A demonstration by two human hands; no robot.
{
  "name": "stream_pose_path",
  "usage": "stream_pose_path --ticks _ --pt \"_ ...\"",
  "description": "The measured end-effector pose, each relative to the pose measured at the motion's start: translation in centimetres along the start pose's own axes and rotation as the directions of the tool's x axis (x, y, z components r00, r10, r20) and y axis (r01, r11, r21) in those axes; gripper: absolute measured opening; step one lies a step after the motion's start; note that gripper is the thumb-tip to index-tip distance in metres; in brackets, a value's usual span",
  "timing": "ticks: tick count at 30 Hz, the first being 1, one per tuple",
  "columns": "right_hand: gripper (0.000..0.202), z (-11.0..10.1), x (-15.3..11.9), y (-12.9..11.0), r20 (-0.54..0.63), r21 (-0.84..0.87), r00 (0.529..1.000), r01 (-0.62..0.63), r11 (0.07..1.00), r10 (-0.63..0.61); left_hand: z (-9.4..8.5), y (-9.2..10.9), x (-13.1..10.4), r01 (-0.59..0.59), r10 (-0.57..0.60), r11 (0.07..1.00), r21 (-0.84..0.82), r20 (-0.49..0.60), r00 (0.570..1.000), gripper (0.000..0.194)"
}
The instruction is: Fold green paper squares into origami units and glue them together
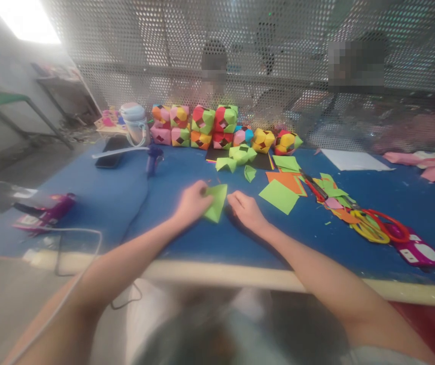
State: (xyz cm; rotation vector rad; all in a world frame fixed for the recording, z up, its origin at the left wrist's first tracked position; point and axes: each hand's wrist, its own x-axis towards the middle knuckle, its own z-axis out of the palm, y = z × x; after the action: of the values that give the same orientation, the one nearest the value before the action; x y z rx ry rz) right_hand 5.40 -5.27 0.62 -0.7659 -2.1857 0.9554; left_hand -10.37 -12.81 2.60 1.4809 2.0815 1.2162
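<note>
My left hand grips a folded piece of light-green paper, its thumb lying on the paper's left side. The paper narrows to a corner at the upper right. Just right of it, my right hand has its fingers curled in beside the paper's edge; anything between them is hidden. Flat green paper lies to the right of this hand, over orange paper. Beyond my hands are folded green pieces and a partly joined green paper shape.
Several multicoloured folded-paper balls stand stacked at the back. A blue glue gun and phone lie left. Scissors with red handles and yellow handles rest among scraps right. A perforated metal screen borders the blue table.
</note>
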Motion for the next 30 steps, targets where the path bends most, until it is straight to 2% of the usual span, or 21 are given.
stream_pose_path --ticks 3,9,17,24,27,30 --pt "0.03 0.1 0.1 0.19 -0.022 -0.011 1.0 0.013 1.0 -0.014 0.06 -0.12 0.04 -0.005 0.005 1.0 -0.002 -0.001 1.0 0.008" --pt "0.011 0.51 0.23 0.65 -0.059 0.012 0.994 0.089 0.996 -0.088 0.08 -0.18 0.04 -0.005 0.005 1.0 -0.001 0.006 1.0 0.007" --pt "0.023 0.16 0.19 0.16 -0.047 0.015 0.999 -0.001 1.0 0.001 0.03 -0.07 -0.05 -0.01 0.01 1.0 -0.007 0.012 1.0 0.008" --pt "0.037 -0.07 0.0 -0.04 -0.007 0.036 1.0 -0.025 0.999 0.025 0.03 -0.03 -0.05 -0.015 0.015 1.0 0.006 0.021 1.0 0.007" --pt "0.032 0.03 0.1 0.14 -0.047 -0.016 0.999 0.015 1.0 -0.016 0.0 0.06 -0.08 -0.012 0.012 1.0 0.006 0.024 1.0 0.007" --pt "0.018 0.22 0.27 0.36 -0.079 -0.031 0.995 0.056 0.998 -0.059 -0.05 0.16 -0.09 -0.008 0.008 1.0 0.006 0.019 1.0 0.007"
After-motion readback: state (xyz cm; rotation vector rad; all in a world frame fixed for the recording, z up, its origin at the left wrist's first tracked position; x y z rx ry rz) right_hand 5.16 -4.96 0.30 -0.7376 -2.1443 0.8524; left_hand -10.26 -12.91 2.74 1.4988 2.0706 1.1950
